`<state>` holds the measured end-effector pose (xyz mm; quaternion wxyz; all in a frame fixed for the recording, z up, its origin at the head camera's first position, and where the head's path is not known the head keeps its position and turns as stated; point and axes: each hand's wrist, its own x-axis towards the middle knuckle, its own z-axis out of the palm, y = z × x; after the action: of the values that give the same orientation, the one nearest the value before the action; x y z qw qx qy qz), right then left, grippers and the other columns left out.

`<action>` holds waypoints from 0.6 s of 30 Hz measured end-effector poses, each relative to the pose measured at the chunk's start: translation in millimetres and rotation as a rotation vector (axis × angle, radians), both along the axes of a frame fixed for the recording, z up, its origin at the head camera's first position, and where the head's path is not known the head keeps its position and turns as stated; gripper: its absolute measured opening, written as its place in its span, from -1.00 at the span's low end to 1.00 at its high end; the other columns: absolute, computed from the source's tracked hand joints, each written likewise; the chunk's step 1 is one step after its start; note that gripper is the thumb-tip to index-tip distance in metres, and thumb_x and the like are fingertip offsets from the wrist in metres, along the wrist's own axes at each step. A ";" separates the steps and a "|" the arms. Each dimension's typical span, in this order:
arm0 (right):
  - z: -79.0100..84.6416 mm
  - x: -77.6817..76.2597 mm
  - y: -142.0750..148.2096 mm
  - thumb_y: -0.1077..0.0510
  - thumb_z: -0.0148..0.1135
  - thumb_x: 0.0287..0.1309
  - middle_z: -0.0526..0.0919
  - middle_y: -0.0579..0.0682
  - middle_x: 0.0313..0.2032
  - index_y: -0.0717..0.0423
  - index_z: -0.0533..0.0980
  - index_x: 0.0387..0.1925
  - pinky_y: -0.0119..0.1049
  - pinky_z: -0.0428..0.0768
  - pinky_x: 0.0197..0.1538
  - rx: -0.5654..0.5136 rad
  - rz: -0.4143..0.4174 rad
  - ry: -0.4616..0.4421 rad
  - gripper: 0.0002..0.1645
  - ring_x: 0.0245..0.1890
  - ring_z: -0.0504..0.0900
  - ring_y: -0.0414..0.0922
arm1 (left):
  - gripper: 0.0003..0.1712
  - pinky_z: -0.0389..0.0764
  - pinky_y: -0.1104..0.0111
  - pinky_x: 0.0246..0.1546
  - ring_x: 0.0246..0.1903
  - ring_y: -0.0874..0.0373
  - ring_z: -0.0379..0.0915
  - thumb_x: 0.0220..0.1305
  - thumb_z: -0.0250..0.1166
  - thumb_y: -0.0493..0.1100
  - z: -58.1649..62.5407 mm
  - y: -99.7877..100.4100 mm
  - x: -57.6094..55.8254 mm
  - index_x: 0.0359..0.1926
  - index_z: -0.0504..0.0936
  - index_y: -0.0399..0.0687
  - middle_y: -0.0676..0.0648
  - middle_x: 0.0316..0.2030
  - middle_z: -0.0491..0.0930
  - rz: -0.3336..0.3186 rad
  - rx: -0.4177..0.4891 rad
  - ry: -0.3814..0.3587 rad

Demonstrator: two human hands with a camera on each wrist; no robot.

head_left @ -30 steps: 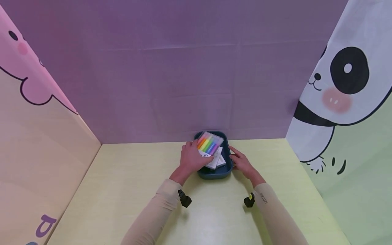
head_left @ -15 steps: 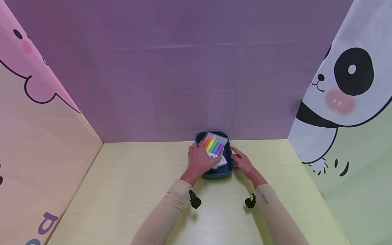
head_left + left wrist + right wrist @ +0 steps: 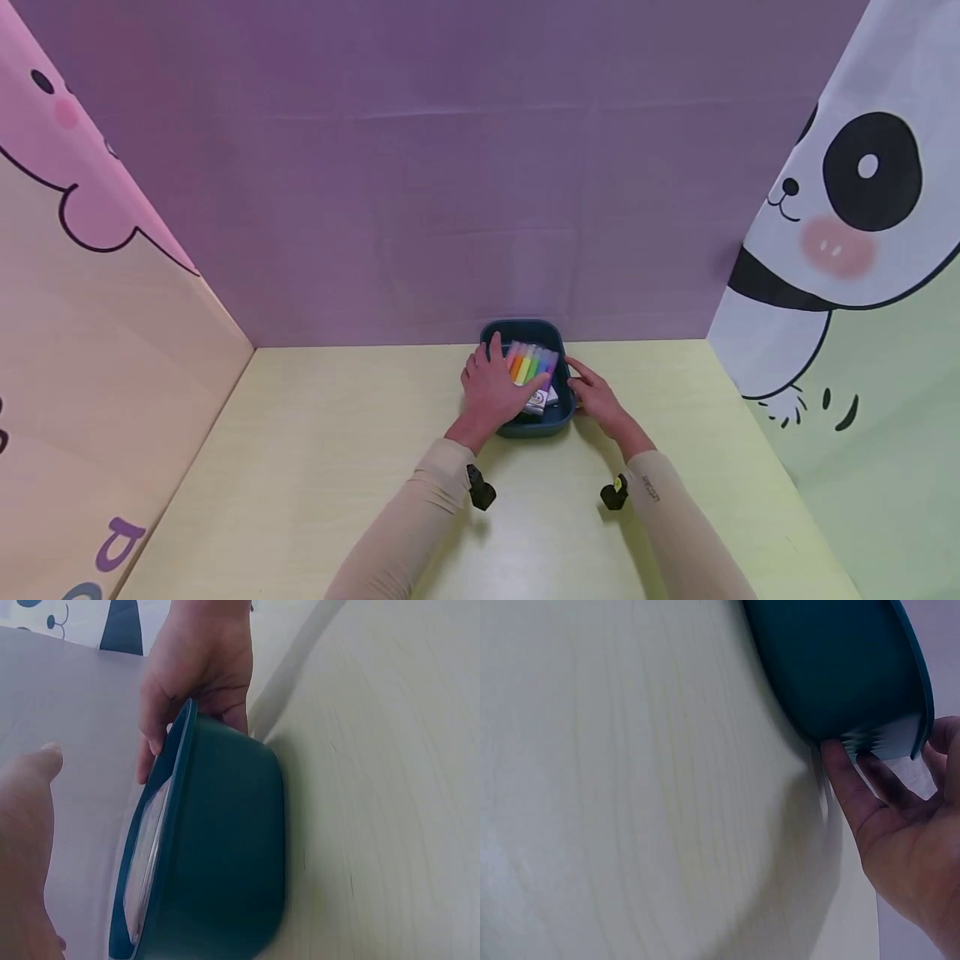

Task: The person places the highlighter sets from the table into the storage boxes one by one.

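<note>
A dark teal basket (image 3: 534, 429) stands on the table close to the back wall. Inside it lies a clear pack of coloured markers (image 3: 531, 367), on top of white boxes that show only at one edge (image 3: 553, 395). My left hand (image 3: 491, 387) is over the basket's left side with fingers extended, beside the pack. In the left wrist view its thumb (image 3: 37, 765) stands out straight, away from the basket's contents. My right hand (image 3: 597, 402) holds the basket's right wall, fingers on the outside and at the rim, as the right wrist view shows.
Pale wooden table (image 3: 360, 408) surrounds the basket. A purple cloth wall (image 3: 450, 208) rises right behind it. Printed side panels stand at left (image 3: 112, 333) and right (image 3: 847, 350), one with a panda. Each wrist carries a small black camera (image 3: 480, 490).
My left hand has moved right with the marker pack and then let it go. The pack has sunk deeper into the basket and straightened. My right hand has stayed at the basket.
</note>
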<state>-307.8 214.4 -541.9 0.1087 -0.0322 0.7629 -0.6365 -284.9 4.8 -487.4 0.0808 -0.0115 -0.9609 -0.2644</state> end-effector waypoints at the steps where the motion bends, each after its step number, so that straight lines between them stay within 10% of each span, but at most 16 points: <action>1: 0.7 -0.4 0.1 0.16 -0.13 0.49 0.39 0.36 0.20 -0.05 0.13 0.49 -0.01 0.61 -0.08 0.000 0.003 -0.007 -0.41 -0.13 0.56 0.00 | 0.29 0.17 -0.14 0.24 0.28 -0.25 0.09 -0.04 0.11 0.63 0.4 -1.3 -0.2 0.50 -0.03 -0.05 -0.28 0.38 0.10 0.003 -0.005 0.000; 13: 32.6 14.6 -6.7 0.24 -0.17 0.48 0.29 0.44 0.24 0.10 0.06 0.49 0.07 0.55 0.01 0.004 0.039 -0.047 -0.38 0.02 0.47 0.21 | 0.16 0.25 -0.12 0.19 0.27 -0.22 0.14 0.05 0.10 0.57 -5.0 -14.6 -0.5 0.46 0.10 -0.07 -0.26 0.32 0.22 -0.017 -0.073 -0.008; 18: 22.5 10.4 -5.6 0.20 -0.16 0.47 0.32 0.40 0.23 0.01 0.10 0.49 0.05 0.56 0.00 0.025 0.006 -0.039 -0.39 -0.01 0.48 0.17 | 0.08 0.24 -0.10 0.20 0.27 -0.19 0.13 0.11 0.13 0.50 -8.1 -22.6 1.2 0.45 0.14 -0.06 -0.25 0.31 0.24 -0.008 -0.081 -0.013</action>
<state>-297.4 208.7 -519.4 0.1258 -0.0204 0.7685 -0.6271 -283.7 -17.8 -495.5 0.0728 -0.0170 -0.9713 -0.2257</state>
